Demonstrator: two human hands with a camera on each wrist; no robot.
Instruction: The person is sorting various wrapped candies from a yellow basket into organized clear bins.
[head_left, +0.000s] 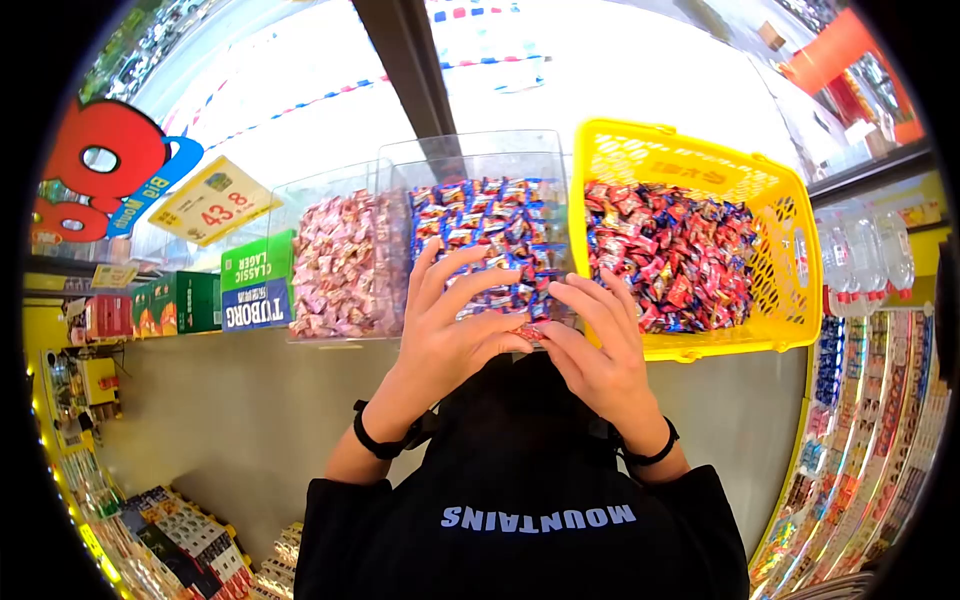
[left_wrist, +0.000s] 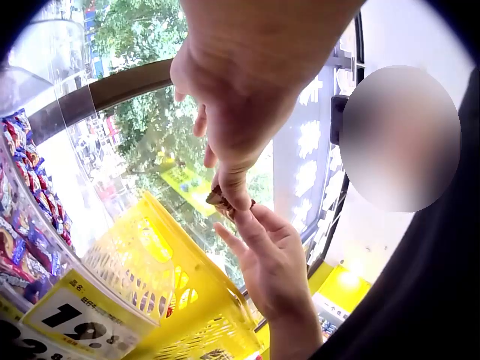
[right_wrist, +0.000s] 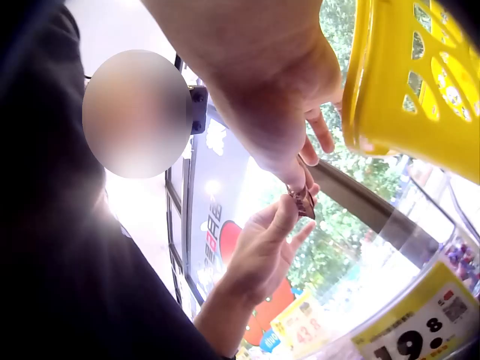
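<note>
Between both hands is a small wrapped candy [head_left: 528,332] in a reddish-brown wrapper, held close to the chest at the near edge of the bins. My left hand [head_left: 450,315] pinches one end of it with thumb and finger. The other end is pinched by my right hand [head_left: 605,350], its remaining fingers spread. In the left wrist view the candy [left_wrist: 219,201] shows between the thumbs, and the right wrist view has the same wrapper [right_wrist: 304,202] at the fingertips. Just beyond the hands stands a clear bin of blue-and-red wrapped candies [head_left: 480,210], partly covered by my left hand.
To the right stands a yellow basket [head_left: 790,200] heaped with red and dark wrapped candies [head_left: 670,260]. Pink wrapped candies [head_left: 345,265] fill a clear bin on the left, beside a green beer carton [head_left: 257,280]. Water bottles [head_left: 865,260] lie past the basket. A window is behind.
</note>
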